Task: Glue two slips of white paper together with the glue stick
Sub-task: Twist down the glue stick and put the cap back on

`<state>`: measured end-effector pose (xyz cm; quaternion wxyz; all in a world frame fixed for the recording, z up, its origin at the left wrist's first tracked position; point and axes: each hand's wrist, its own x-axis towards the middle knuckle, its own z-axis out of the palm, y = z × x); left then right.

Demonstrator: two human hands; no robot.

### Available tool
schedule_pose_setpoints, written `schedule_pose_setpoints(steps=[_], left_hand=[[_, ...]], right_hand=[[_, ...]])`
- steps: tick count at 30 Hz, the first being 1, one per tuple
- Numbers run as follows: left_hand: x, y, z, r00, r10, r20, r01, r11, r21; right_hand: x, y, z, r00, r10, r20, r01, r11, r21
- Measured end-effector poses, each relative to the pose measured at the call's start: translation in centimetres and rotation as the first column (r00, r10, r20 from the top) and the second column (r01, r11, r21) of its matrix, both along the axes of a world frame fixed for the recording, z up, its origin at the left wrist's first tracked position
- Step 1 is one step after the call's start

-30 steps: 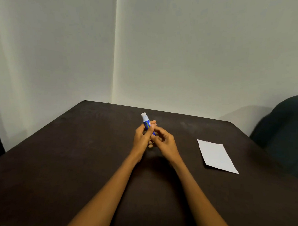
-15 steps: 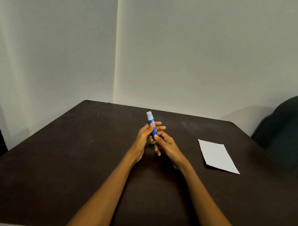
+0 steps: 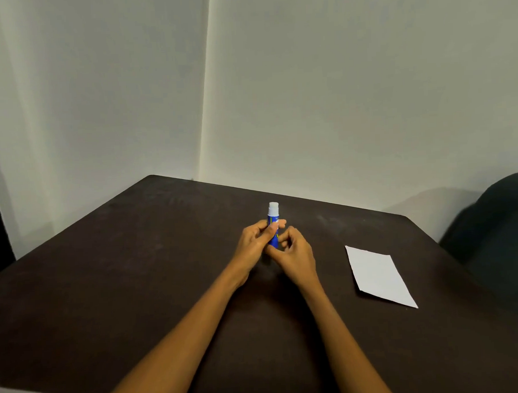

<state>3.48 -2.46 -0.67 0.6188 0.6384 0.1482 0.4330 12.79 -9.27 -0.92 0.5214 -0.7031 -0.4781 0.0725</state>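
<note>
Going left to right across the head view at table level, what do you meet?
Left hand → glue stick, upright and gripped by that hand → right hand, fingers at the stick's base → white paper flat on the table → dark chair at the right edge.

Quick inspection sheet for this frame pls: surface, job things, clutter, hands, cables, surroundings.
Surface: dark brown table, faintly scuffed, pushed into a wall corner.
Job's things: glue stick held upright above the table, white end up; white paper flat on the table to the right, apart from both hands. Whether it is one slip or two stacked cannot be told.
Clutter: nothing seen.
Hands: left hand grips the glue stick's blue body; right hand has its fingers at the stick's lower end.
Cables: nothing seen.
Surroundings: plain pale walls; dark chair at the right edge.
</note>
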Motion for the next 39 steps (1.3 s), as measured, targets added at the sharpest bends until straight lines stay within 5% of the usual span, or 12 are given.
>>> schedule_pose_setpoints(steps=[6, 13, 18, 24, 30, 36, 39], left_hand=[[-0.43, 0.35, 0.32, 0.999, 0.044, 0.025, -0.044, 0.999, -0.024], [-0.12, 0.12, 0.10, 1.000, 0.015, -0.011, -0.015, 1.000, -0.014], [-0.50, 0.42, 0.35, 1.000, 0.018, 0.015, -0.017, 0.998, -0.058], [-0.25, 0.20, 0.17, 1.000, 0.006, -0.023, -0.007, 0.999, -0.038], [-0.50, 0.58, 0.15, 1.000, 0.017, 0.008, -0.016, 0.998, -0.063], [-0.17, 0.21, -0.01, 0.998, -0.012, -0.054, 0.012, 1.000, -0.009], [-0.30, 0.27, 0.08, 0.999, -0.003, -0.035, 0.002, 1.000, -0.026]], right_hand=[[0.31, -0.29, 0.20, 0.941, 0.324, 0.102, -0.322, 0.946, -0.041], [0.28, -0.26, 0.25, 0.973, -0.026, 0.229, 0.019, 0.999, 0.036], [0.22, -0.09, 0.06, 0.963, 0.222, 0.153, -0.219, 0.975, -0.033], [0.34, 0.07, 0.18, 0.947, -0.089, 0.309, 0.078, 0.996, 0.045], [0.33, 0.29, -0.01, 0.962, 0.166, 0.218, -0.170, 0.985, 0.001], [0.43, 0.16, -0.02, 0.967, -0.057, 0.248, 0.051, 0.998, 0.033], [0.35, 0.34, -0.25, 0.978, 0.038, 0.206, -0.036, 0.999, -0.011]])
